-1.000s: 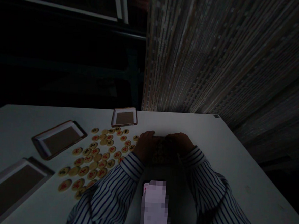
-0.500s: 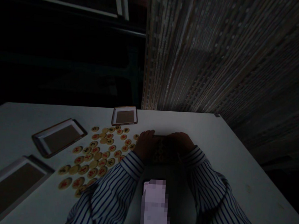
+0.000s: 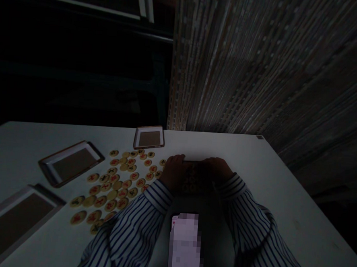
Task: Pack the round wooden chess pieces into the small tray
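Note:
The scene is dim. My left hand (image 3: 172, 171) and my right hand (image 3: 219, 170) sit side by side on the white table (image 3: 268, 187), fingers curled around a dark tray (image 3: 195, 175) that holds round game pieces. Several yellow round discs (image 3: 117, 184) with red or black marks lie scattered on the table just left of my left hand. Both sleeves are striped.
Three shallow trays stand to the left: a small one (image 3: 149, 137) at the back, a middle one (image 3: 70, 163), and a large one (image 3: 12, 220) near the front left edge. A woven blind (image 3: 261, 66) hangs behind the table.
Almost nothing differs; the view has shifted slightly and both hands stay on the dark tray.

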Demonstrator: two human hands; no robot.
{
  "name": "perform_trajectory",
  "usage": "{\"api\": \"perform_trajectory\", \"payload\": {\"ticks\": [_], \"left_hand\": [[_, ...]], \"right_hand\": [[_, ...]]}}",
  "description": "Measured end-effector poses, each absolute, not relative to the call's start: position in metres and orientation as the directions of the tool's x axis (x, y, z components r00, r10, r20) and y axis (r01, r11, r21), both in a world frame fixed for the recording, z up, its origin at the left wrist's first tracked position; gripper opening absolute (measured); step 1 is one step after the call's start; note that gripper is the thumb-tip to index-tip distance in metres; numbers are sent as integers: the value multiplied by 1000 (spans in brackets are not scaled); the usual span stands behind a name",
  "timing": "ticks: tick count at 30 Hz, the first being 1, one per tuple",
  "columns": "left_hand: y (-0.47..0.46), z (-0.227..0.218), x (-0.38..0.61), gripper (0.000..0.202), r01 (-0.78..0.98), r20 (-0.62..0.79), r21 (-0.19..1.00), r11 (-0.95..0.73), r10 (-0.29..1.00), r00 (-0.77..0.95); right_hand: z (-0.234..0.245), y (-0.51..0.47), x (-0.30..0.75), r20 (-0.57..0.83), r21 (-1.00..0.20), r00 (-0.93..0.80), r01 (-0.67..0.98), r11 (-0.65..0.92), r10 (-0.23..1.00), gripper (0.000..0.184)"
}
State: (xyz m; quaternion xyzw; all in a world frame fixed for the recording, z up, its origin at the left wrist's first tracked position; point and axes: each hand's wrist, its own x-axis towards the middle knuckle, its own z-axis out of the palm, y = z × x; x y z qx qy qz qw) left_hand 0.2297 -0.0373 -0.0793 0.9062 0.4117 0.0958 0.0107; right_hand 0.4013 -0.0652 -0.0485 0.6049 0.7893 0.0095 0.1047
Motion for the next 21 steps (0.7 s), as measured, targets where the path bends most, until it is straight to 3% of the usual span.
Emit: {"api": "perform_trajectory", "payload": {"ticks": [21], "left_hand": [[-38,-81,228,33,735,158,89,-672,738,656]], "right_hand": [[-50,-65,399,-137,127,-278,947,296,951,22]]}}
